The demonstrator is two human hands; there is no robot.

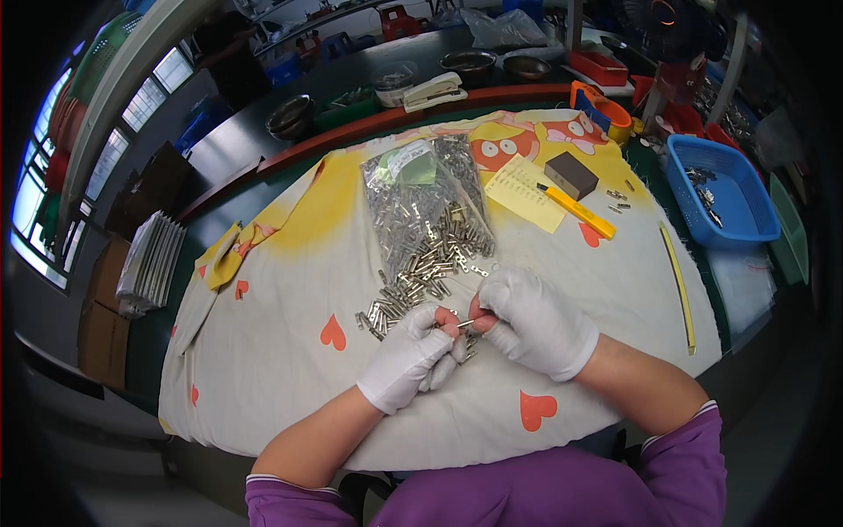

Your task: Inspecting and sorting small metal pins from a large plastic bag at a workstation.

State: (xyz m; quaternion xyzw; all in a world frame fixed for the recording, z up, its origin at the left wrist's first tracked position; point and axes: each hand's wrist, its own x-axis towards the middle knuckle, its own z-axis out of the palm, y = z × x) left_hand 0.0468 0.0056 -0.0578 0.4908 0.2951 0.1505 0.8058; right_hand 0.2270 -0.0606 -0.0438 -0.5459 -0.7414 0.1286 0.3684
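My left hand (411,353) and my right hand (537,321) wear white gloves with bare fingertips at the thumb and forefinger. Between them they pinch a small metal part (464,324), thin and silvery. Its exact kind is too small to make out. Just beyond my fingers spreads a pile of small metal pieces (423,272), spilling from an opened clear plastic bag (399,211). A few more pieces lie partly hidden under my hands, near the left fingers.
A yellow utility knife (575,211), a dark block (571,176) and a yellow paper slip (525,195) lie beyond my right hand. At the right stands a blue basket (764,220) with metal pieces; a yellow strip (678,290) lies nearer. A stapler (435,92) rests at the back.
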